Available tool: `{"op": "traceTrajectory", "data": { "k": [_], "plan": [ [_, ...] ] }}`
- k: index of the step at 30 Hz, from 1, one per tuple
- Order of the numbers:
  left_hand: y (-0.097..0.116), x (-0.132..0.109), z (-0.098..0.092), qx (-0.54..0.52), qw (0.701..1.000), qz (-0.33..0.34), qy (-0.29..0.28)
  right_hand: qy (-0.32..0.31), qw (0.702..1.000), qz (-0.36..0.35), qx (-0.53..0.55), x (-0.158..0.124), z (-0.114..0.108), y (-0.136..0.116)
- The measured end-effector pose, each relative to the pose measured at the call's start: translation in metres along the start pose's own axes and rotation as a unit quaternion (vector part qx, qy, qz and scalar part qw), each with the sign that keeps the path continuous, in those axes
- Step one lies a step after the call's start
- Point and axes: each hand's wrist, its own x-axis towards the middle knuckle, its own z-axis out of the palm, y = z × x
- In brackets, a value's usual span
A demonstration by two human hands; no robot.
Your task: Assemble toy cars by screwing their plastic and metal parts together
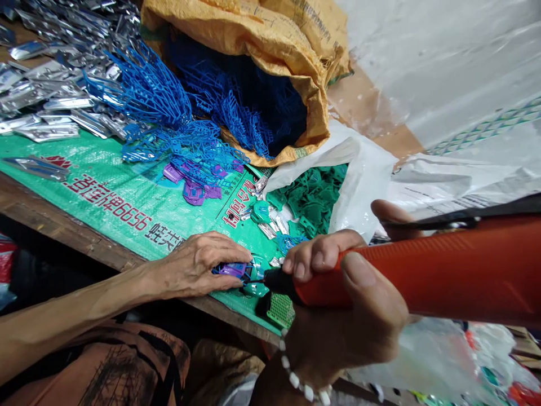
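Note:
My left hand (198, 264) lies on the green woven mat (127, 197) near the table's front edge, fingers pressed down on a small purple plastic piece (232, 269). My right hand (338, 304) is wrapped round a thick orange-red tool handle (443, 270) whose dark tip (274, 279) points at the purple piece and a teal plastic part (256, 289) beside it. A small green mesh piece (281, 310) sits just below the tip. A white bead bracelet is on my right wrist.
A yellow sack (270, 34) spills blue plastic frames (169, 107) across the mat. Silver foil packets (51, 84) pile at the back left. A white bag (363, 163) holds green plastic parts (313, 197). Purple pieces (194, 189) and small metal bits (266, 228) lie mid-mat.

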Motion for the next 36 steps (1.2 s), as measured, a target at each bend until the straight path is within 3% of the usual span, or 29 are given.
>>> {"op": "traceTrajectory", "data": {
  "k": [10,18,36],
  "plan": [
    [0.001,0.0,0.0,-0.001,1.0,0.003,0.003,-0.011,0.999,-0.034,-0.006,0.01,0.002,0.003],
    [0.001,0.0,0.001,-0.019,1.0,-0.012,0.003,0.045,0.999,-0.021,-0.005,0.011,0.009,0.009],
    [0.003,0.001,-0.002,-0.009,1.0,0.008,0.013,0.027,0.999,-0.019,0.011,0.009,0.011,0.014]
  ]
}}
